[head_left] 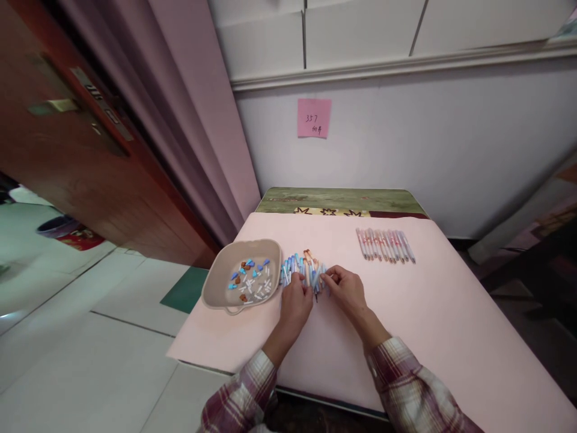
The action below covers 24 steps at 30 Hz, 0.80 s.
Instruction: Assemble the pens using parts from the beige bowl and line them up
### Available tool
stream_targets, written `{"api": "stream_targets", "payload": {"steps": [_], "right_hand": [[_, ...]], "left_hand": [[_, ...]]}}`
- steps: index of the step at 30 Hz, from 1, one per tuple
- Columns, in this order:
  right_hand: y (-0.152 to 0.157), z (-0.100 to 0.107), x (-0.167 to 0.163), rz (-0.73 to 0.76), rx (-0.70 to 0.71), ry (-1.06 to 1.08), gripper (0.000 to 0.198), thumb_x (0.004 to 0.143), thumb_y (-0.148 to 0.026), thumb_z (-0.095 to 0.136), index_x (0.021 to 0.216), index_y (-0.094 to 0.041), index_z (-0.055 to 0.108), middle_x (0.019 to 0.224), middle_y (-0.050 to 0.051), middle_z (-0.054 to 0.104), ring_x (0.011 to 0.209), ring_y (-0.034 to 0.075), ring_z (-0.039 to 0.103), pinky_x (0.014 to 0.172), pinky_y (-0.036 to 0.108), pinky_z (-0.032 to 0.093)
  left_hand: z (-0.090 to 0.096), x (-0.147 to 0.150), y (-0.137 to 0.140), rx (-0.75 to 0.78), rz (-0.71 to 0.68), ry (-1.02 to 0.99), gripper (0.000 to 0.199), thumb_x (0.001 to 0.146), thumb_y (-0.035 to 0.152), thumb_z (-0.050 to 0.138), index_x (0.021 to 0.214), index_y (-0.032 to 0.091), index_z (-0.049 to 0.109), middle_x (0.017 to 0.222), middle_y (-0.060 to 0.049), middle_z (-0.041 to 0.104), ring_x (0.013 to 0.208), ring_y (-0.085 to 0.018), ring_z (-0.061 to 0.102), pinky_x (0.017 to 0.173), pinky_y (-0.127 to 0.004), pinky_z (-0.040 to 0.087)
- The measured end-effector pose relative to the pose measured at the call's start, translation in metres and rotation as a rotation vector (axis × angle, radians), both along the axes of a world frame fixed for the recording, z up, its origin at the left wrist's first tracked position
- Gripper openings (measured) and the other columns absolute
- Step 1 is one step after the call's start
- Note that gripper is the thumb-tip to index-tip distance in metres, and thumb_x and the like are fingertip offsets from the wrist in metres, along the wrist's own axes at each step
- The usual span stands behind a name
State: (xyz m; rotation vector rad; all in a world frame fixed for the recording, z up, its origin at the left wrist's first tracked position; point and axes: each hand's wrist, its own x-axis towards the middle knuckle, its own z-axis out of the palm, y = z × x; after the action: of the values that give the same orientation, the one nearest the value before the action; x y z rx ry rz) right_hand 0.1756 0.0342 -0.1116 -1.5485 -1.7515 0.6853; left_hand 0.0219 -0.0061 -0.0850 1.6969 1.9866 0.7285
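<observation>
A heap of loose pen parts [294, 263], mostly blue with some orange-brown tops, lies on the pink tabletop between my hands. My left hand [297, 300] rests at the heap's near edge with its fingers curled in. Whatever it grips is hidden behind those fingers. On the heap's right side, my right hand [349, 290] pinches a thin pale-blue pen [323, 275] between thumb and fingertips. A dark pen tip points toward me between the two hands. Left of the heap, a beige basin [211, 287] contains small blue and brown pieces and short white sticks.
A neat row of capped-looking pens [385, 245] lies at the table's back right. Pink covering [428, 325] spreads over the table. A pink note [314, 118] is stuck on the wall behind. To the left are a purple curtain [198, 120] and a brown door [90, 156].
</observation>
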Motion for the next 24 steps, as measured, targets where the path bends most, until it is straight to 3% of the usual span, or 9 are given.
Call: {"api": "stream_targets", "payload": {"steps": [7, 16, 20, 24], "right_hand": [[-0.003, -0.003, -0.01, 0.042, -0.002, -0.027, 0.02, 0.083, -0.041, 0.059, 0.082, -0.025, 0.069, 0.059, -0.003, 0.066, 0.056, 0.014, 0.059, 0.055, 0.022, 0.035], [-0.005, -0.004, -0.012, 0.078, 0.023, -0.067, 0.022, 0.085, -0.041, 0.056, 0.09, -0.027, 0.074, 0.061, -0.003, 0.067, 0.056, 0.014, 0.059, 0.056, 0.023, 0.036], [-0.003, -0.004, -0.01, 0.048, 0.031, 0.072, 0.025, 0.084, -0.043, 0.057, 0.084, -0.024, 0.073, 0.055, -0.003, 0.063, 0.051, 0.013, 0.055, 0.053, 0.023, 0.037], [-0.004, -0.003, -0.013, 0.117, -0.015, 0.338, 0.031, 0.084, -0.047, 0.058, 0.078, -0.02, 0.071, 0.059, 0.0, 0.064, 0.054, 0.014, 0.055, 0.053, 0.023, 0.04]], "left_hand": [[0.002, 0.005, 0.006, -0.049, -0.013, 0.21, 0.017, 0.091, 0.022, 0.044, 0.105, 0.013, 0.05, 0.086, -0.015, 0.069, 0.082, -0.026, 0.068, 0.066, -0.031, 0.043], [0.001, 0.004, 0.009, -0.003, -0.04, 0.157, 0.018, 0.089, 0.015, 0.045, 0.106, 0.013, 0.049, 0.087, -0.014, 0.069, 0.085, -0.025, 0.068, 0.07, -0.031, 0.044], [0.002, 0.003, 0.004, 0.049, -0.025, 0.06, 0.026, 0.087, 0.017, 0.047, 0.114, 0.016, 0.046, 0.078, -0.007, 0.068, 0.073, -0.024, 0.067, 0.064, -0.03, 0.043], [0.004, 0.005, -0.007, 0.138, -0.089, -0.057, 0.031, 0.089, 0.021, 0.046, 0.119, 0.017, 0.042, 0.071, -0.003, 0.065, 0.067, -0.022, 0.066, 0.062, -0.03, 0.043]]}}
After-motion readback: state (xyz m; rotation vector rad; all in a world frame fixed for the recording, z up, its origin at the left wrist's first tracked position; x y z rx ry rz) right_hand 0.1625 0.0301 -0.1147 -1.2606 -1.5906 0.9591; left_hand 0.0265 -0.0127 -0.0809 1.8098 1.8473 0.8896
